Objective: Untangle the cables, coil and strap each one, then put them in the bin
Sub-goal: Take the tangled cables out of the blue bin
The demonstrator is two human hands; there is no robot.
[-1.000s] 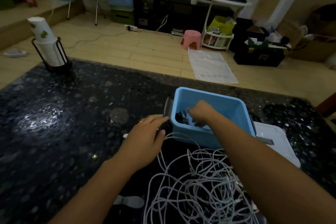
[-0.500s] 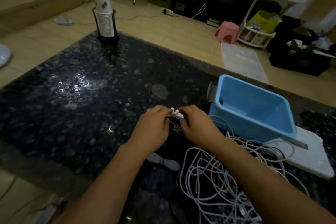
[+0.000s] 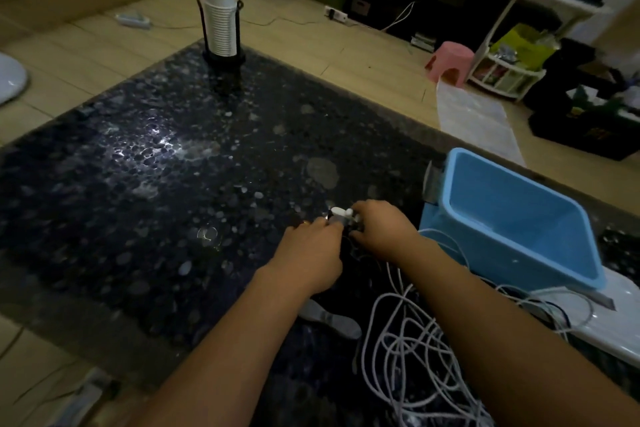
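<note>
A tangle of white cables [image 3: 412, 357] lies on the dark stone table [image 3: 156, 184] in front of me. My left hand [image 3: 310, 255] and my right hand [image 3: 379, 230] meet just left of the blue bin [image 3: 512, 215]. Together they pinch the white plug end of a cable [image 3: 341, 215] between their fingertips. A cable runs from my right hand back into the tangle. The blue bin stands on a white board [image 3: 620, 322], and its visible inside looks bare. A grey strap [image 3: 330, 317] lies flat on the table under my forearms.
A black holder with a stack of paper cups [image 3: 220, 21] stands at the table's far left corner. Beyond the table are a wooden floor, a pink stool [image 3: 450, 61], a white shelf cart [image 3: 512, 55] and a power strip [image 3: 336, 14].
My right hand came out of the bin and met my left hand at the cable's plug end. The view swung left, so the bin now sits at the right.
</note>
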